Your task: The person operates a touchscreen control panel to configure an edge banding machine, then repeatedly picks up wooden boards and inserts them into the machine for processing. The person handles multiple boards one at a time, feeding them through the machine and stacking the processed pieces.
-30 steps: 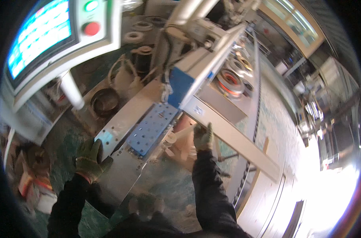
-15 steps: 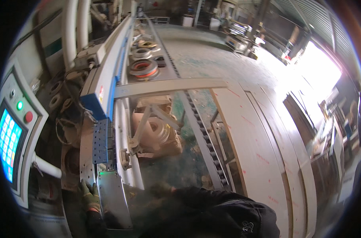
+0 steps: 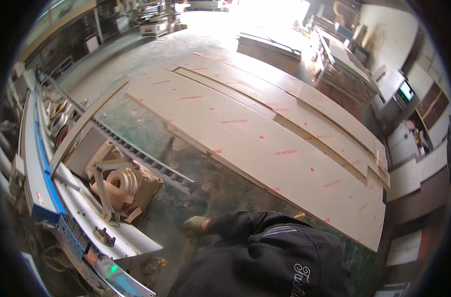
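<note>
My right hand, in a yellowish-green glove, hangs above the dark floor in front of my black jacket. Its outline is rounded and blurred, and the fingers do not stand out separately. Nothing plainly shows in it, and it touches neither machine nor boards. My left hand is out of the picture. To the left runs a long machine with a white and blue beam; a green light glows on its metal near end. On the right lies a stack of large pale boards with red printed marks, the upper ones offset from those beneath.
A roller rail runs beside the machine, with a pale bar reaching across toward it. Beneath are a cardboard box and a white roll. More boards and a machine with a lit screen stand farther off.
The view has swung right, so the machine now sits farther left and the board stack fills the middle. My left hand, earlier at the machine's near end, has left view; the control panel too.
</note>
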